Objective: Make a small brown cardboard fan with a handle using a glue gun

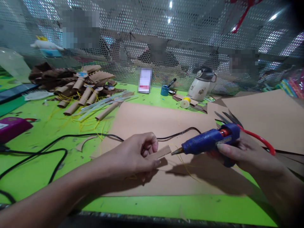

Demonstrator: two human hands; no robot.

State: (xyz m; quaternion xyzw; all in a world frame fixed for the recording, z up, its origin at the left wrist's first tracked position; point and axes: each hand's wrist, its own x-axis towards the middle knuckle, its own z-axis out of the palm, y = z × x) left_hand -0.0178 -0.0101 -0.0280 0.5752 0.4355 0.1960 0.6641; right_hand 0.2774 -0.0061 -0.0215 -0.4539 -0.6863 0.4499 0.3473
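Observation:
My left hand is closed on a narrow strip of brown paper, pinched between thumb and fingers over a large brown paper sheet. In my right hand is a blue hot glue gun, its metal nozzle pointing left. The nozzle tip is right beside the strip's free end; whether they touch I cannot tell. Fine yellow thread trails below the nozzle. Behind the glue gun lie scissors with red handles, partly hidden by my right hand.
Several brown paper tubes with yellow strings and clear glue sticks are piled back left. A black cable crosses the green table. At the back stand a phone, a blue jar, a thread spool and a bottle.

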